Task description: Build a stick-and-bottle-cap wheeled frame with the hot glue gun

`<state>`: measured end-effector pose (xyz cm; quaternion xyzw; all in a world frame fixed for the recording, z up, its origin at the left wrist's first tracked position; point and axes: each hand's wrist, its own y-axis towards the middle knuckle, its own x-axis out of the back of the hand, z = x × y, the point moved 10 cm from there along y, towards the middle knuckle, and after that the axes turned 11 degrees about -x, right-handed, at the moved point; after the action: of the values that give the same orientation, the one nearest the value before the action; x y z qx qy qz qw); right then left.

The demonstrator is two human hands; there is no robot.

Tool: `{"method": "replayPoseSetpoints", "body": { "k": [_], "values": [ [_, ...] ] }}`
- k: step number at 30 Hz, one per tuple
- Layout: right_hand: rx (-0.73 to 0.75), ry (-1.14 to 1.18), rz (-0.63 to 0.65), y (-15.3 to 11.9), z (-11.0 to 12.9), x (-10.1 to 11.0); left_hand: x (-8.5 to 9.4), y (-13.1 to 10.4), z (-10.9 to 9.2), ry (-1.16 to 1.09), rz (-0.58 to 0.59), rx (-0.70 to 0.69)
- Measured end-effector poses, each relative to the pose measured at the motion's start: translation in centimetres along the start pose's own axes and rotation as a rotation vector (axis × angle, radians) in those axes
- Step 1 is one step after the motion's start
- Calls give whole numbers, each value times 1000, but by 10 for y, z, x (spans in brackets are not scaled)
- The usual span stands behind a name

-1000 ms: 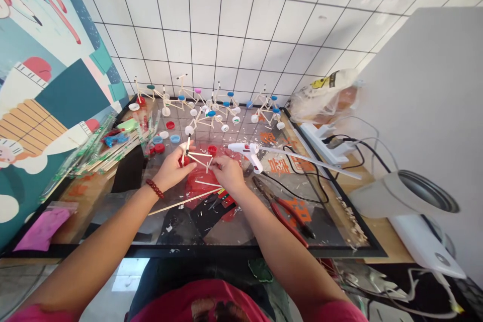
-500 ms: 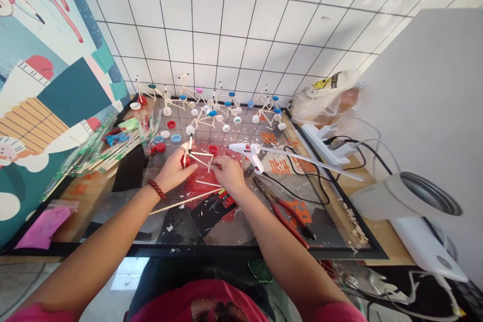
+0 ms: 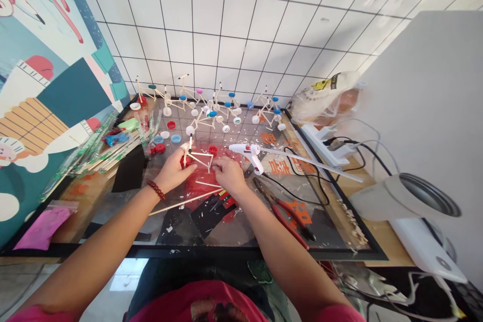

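Fingers (image 3: pixel 189 169) hold a stick frame above the worktop

The left hand (image 3: pixel 174 168) grips the stick frame (image 3: pixel 201 154) at its left end, beside a red cap (image 3: pixel 186 161). The right hand's (image 3: pixel 229 176) fingers are bunched narrowly just beside the other end; whether they grip it, I cannot tell. Nearer the person, a loose stick (image 3: pixel 184 202) lies on the worktop (image 3: pixel 234 234). To the right are a white glue gun (image 3: pixel 245 150) and pliers (image 3: pixel 274 203). Behind, stick models (image 3: pixel 213 113) with bottle-cap wheels stand near a tiled wall (image 3: pixel 211 10).
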<state>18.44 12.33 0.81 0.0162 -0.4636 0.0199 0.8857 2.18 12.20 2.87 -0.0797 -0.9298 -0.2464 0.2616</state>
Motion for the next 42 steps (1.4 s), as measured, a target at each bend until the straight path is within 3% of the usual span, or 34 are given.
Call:
{"method": "replayPoseSetpoints", "body": {
  "k": [9, 17, 24, 29, 35, 42],
  "values": [
    [57, 127, -64, 0, 0, 6, 1, -2, 9, -56, -39, -34],
    [151, 336, -268, -12, -4, 43, 7, -6, 10, -47, -61, -78],
    [184, 275, -299, -22, -2, 56, 11, -7, 7, -44, -91, -81],
    [135, 307, -299, -17, -2, 48, 13, -6, 11, -125, -141, -56],
    [89, 511, -145, 3, -3, 20, 12, -5, 12, -133, -138, -52],
    [92, 491, -178, 2, 0, 22, 15, -4, 4, -46, -120, -76]
  ]
}}
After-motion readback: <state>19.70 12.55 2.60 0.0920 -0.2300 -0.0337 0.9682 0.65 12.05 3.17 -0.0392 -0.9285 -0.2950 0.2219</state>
